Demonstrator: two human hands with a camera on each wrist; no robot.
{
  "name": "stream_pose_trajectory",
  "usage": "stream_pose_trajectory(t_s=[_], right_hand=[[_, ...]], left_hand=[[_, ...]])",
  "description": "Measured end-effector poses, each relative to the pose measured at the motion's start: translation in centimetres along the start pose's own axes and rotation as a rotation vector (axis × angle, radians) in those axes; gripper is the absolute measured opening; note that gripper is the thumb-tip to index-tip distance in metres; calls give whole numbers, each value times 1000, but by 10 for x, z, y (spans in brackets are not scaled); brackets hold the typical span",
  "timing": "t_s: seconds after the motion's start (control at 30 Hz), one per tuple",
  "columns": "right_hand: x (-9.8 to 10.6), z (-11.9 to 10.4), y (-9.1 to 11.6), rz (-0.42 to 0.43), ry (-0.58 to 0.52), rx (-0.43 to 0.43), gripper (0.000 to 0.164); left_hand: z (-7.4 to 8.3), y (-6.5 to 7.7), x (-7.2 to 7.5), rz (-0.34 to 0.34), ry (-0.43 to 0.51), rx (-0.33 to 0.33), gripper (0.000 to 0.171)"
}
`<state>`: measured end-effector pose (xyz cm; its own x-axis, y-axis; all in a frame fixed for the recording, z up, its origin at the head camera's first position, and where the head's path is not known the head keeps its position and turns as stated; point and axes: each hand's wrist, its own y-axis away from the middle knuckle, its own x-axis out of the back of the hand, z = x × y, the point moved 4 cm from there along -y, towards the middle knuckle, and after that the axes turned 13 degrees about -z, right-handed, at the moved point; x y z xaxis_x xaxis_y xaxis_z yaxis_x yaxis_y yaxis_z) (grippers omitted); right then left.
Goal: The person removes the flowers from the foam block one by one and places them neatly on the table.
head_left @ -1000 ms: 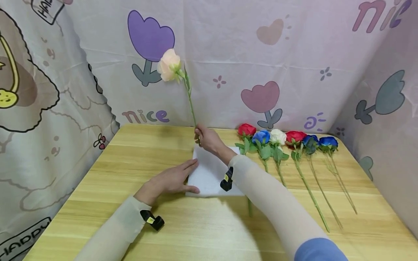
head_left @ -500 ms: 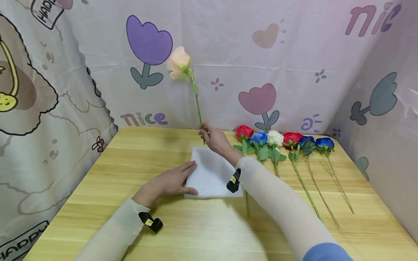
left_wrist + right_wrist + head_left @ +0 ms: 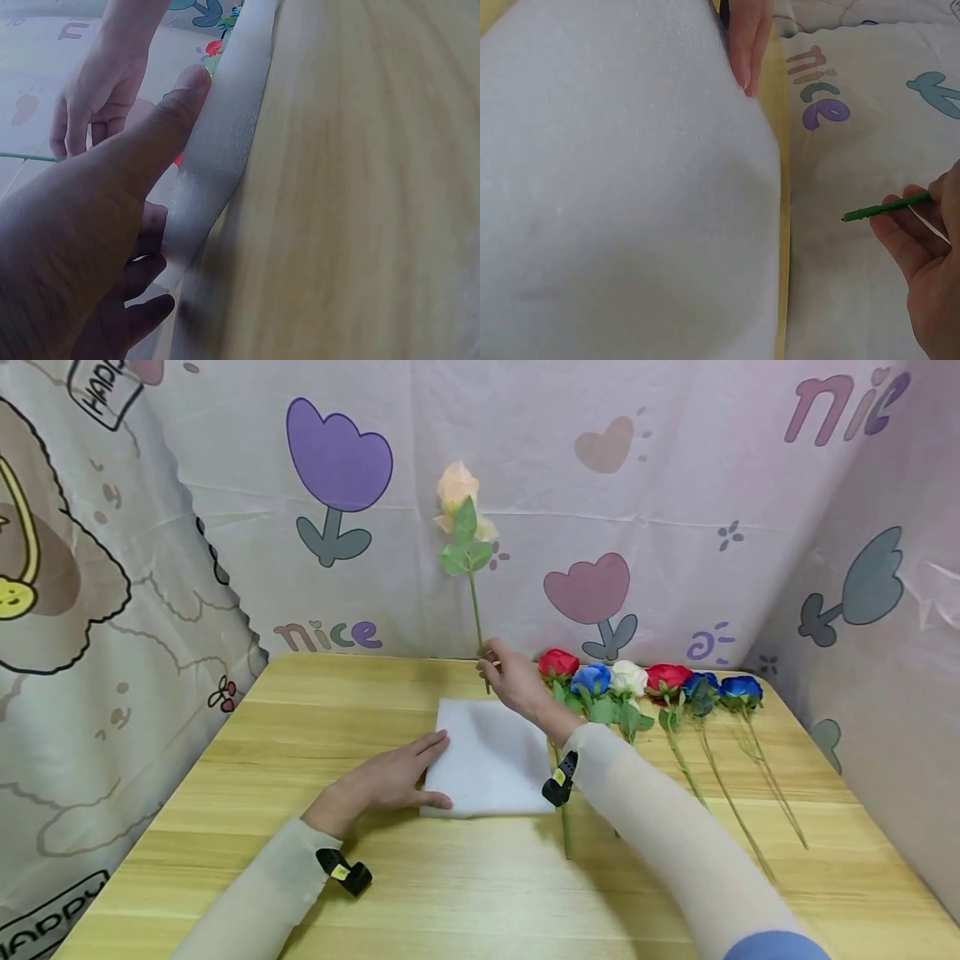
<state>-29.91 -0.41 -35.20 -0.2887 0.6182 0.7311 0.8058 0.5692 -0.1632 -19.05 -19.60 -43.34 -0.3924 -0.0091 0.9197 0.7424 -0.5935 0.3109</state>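
My right hand (image 3: 517,679) pinches a peach artificial rose (image 3: 457,489) low on its green stem, holding it upright beyond the white foam block (image 3: 487,768). In the right wrist view the stem (image 3: 862,214) pokes out past the fingertips, its cut end off the block's far edge. My left hand (image 3: 390,777) rests along the block's left side, fingers extended and thumb at the near corner. The left wrist view has that thumb (image 3: 169,112) lying against the block's front side (image 3: 214,142).
Several artificial roses lie in a row on the wooden table (image 3: 337,693) to the right: red (image 3: 558,663), blue (image 3: 591,677), white (image 3: 628,677) and more red and blue. My right forearm (image 3: 652,810) passes over some stems. A printed cloth (image 3: 495,435) hangs behind the table.
My right hand has carried the peach rose to the right and turned it, so its leaves now face me. The left hand stays at the foam block.
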Motion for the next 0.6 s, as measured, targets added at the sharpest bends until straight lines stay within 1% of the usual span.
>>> stream_pose_trajectory(t_s=[0.3,0.6], right_hand=[[10,1,15,1,-6,-7,19],[22,0,32,-3,-23,15,28]], left_hand=[[-1,0,-2,-6,11,9,113],[-3,-2,-3,-3,12,8,113]])
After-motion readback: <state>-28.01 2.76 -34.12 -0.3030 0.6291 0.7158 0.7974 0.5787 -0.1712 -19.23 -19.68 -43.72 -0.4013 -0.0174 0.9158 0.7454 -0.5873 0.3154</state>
